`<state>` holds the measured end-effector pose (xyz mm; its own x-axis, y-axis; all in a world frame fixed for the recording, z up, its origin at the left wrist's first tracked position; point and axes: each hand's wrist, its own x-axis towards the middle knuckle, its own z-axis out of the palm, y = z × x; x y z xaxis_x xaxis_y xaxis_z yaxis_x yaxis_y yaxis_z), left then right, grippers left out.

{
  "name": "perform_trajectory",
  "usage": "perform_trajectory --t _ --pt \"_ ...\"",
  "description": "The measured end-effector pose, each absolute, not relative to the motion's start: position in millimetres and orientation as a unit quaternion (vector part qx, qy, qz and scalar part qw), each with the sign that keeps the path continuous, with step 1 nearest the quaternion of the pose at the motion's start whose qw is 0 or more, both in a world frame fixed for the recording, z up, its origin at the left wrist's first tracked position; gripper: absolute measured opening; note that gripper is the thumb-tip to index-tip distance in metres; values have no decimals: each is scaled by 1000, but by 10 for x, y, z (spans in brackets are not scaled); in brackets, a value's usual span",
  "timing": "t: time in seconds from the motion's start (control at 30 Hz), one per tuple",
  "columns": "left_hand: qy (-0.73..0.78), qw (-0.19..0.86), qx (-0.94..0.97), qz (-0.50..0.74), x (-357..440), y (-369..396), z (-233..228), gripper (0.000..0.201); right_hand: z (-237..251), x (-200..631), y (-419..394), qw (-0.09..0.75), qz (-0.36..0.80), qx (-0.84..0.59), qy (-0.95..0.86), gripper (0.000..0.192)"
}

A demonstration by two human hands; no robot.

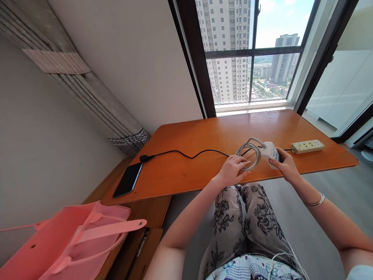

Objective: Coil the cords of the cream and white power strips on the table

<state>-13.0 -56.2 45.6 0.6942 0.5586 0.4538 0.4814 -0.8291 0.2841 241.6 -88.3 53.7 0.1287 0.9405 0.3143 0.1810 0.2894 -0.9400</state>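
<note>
White cable (pixel 250 152), wound into a loose coil, lies near the front edge of the orange wooden worktop (pixel 204 136), with the left hand (pixel 232 171) resting on it, fingers curled around the loop. The right hand (pixel 284 165) grips the white adapter block (pixel 270 153) at the coil's end. Just beyond sits a cream power strip (pixel 308 146). A black cord (pixel 186 154) runs left to a dark phone (pixel 128 179). The pink tote bag (pixel 72 241) stands lower left; its contents cannot be seen.
</note>
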Motion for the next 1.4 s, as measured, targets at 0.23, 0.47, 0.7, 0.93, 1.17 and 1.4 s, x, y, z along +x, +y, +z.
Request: perform_trajectory --t 0.23,0.47,0.7,0.93,1.17,1.4 --pt "519 169 744 386 -102 -273 363 33 452 2380 -903 559 372 -481 -564 61" --pt "588 184 756 224 -14 -284 480 22 408 2280 -945 529 412 -465 -579 63" --pt "574 215 744 265 -22 -297 394 30 365 2165 -997 475 481 -428 -600 69" --pt "546 306 698 347 -59 -250 270 57 287 2028 -970 456 505 -419 -601 74" --pt "428 575 501 485 -17 -236 86 64 214 2028 -948 452 581 -451 -504 71" --pt "358 585 516 514 -5 -311 129 73 180 2107 -960 442 564 -462 -523 71"
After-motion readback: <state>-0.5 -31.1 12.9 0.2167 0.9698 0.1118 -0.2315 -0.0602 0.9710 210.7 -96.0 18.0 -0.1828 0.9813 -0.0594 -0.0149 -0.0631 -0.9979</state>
